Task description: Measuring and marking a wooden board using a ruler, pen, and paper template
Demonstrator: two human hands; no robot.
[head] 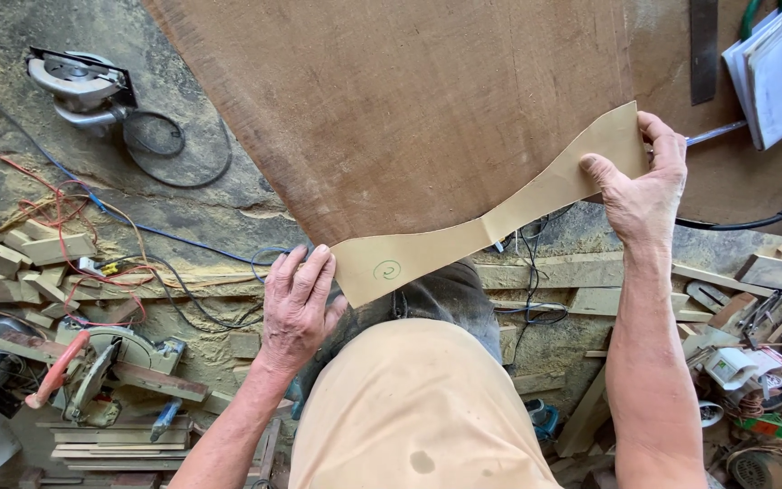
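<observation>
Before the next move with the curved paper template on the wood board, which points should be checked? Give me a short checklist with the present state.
1. Left hand presses the template near end: ok.
2. Right hand pinches the far end: ok.
3. Template lies flat on the board: cannot tell; a crease shows at the middle.
4. Template fully on the board: not ok; the near end overhangs the edge.
5. Marking tool in hand: not ok; both hands hold only the template.

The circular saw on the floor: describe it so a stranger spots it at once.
Start at the big brown board and look past its left edge to the sawdust-covered floor. The circular saw lies near the top left corner, beside a coiled black cable. Its round silver blade guard sets it apart from the red-handled mitre saw below.
</observation>
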